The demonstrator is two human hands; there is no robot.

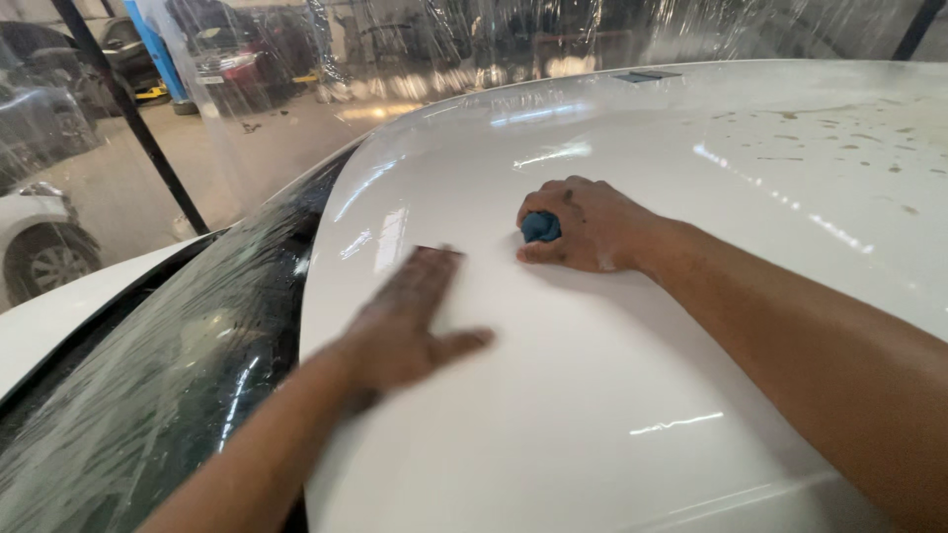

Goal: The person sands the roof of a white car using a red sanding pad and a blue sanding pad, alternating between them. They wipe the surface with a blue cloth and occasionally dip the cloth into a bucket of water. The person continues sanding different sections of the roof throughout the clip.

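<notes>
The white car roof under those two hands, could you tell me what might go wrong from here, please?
1. The brown specks on the far part of the roof could be dragged under the blue lump in the right hand and may scratch the paint.
2. The left hand, flat and motion-blurred on the glossy panel, might slip or leave smears near the windscreen edge.

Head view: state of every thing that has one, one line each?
Left hand: flat, palm down on the white car roof panel, motion-blurred.
Right hand: grip closed around a small blue lump, pressed to the panel.
White car roof panel: glossy, brownish specks at far right.
Windscreen: wet, streaked.
Clear plastic sheeting: hanging, wrinkled.
</notes>
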